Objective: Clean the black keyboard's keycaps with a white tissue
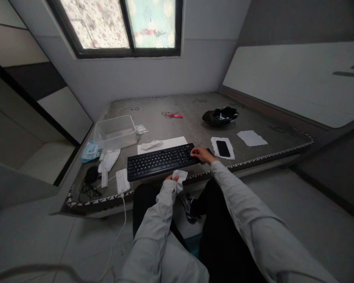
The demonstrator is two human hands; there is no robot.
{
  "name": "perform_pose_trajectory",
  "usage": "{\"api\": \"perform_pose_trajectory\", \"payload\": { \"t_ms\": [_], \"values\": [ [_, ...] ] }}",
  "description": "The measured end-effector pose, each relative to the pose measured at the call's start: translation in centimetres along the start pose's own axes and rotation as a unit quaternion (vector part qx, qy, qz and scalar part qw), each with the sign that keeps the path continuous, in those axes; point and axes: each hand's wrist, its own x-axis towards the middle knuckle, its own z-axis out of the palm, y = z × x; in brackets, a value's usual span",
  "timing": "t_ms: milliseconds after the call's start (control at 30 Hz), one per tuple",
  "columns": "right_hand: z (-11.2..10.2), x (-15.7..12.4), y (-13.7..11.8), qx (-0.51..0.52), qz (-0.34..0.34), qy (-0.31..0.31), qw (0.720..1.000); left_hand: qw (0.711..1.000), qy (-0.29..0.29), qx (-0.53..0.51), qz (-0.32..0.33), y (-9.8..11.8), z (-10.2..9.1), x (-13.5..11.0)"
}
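A black keyboard (pixel 162 160) lies on the low grey platform (pixel 262 151) in front of me. My left hand (pixel 171 179) is closed round a white wipe (pixel 180 177) at the keyboard's near edge. My right hand (pixel 201 154) grips the keyboard's right end, fingers curled over it. Both arms wear light grey sleeves. My dark trouser legs show below.
A clear plastic box (pixel 115 131), a blue wipe packet (pixel 90 151), white cloths (pixel 150 145), a black mouse with cable (pixel 91 175), a white power brick (pixel 122 181), a black phone on paper (pixel 223 148), a paper sheet (pixel 251 138), a dark cap (pixel 221 116) and a red wrapper (pixel 172 114) lie on the platform.
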Motion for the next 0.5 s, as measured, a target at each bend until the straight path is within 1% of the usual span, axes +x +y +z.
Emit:
{"api": "perform_pose_trajectory", "payload": {
  "t_ms": [133,233,367,500],
  "values": [
    [-0.35,0.12,-0.08,-0.002,-0.006,-0.011,1.000,0.999,-0.003,0.016,0.030,-0.18,-0.51,-0.24],
    [-0.51,0.15,-0.10,-0.007,-0.011,-0.013,1.000,0.999,-0.008,0.023,0.038,-0.21,-0.84,-0.35],
    [-0.50,0.10,-0.15,-0.012,-0.012,-0.012,1.000,0.999,-0.016,0.023,0.041,0.03,-0.92,-0.48],
    [-0.51,-0.04,-0.30,-0.013,-0.012,-0.008,1.000,1.000,-0.004,0.018,0.025,0.56,-0.74,-0.68]
  ]
}}
